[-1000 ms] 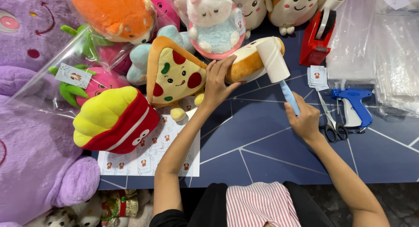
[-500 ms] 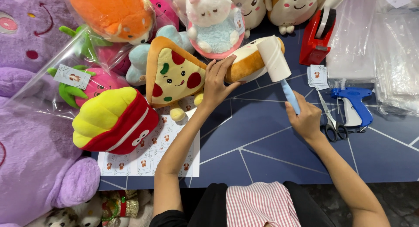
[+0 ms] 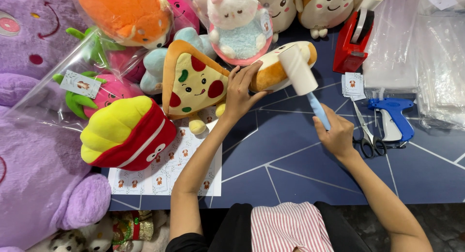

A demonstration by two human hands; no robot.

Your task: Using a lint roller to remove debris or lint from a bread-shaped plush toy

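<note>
Left hand (image 3: 240,92) spread against a soft tan-and-cream plush (image 3: 271,70); right hand (image 3: 336,135) gripping a lint roller (image 3: 302,77) on it, open blue table (image 3: 290,160) below

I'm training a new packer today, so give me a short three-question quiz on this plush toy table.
1. True or false: the right hand grips the blue handle of the white lint roller.
2. What does the left hand steady?
A. pizza-slice plush
B. tan and white bread-shaped plush
C. red tape dispenser
3. Which tool lies between the right hand and the blue plastic tagging gun?

Key: 1 true; 2 B; 3 the black-handled scissors.
</note>
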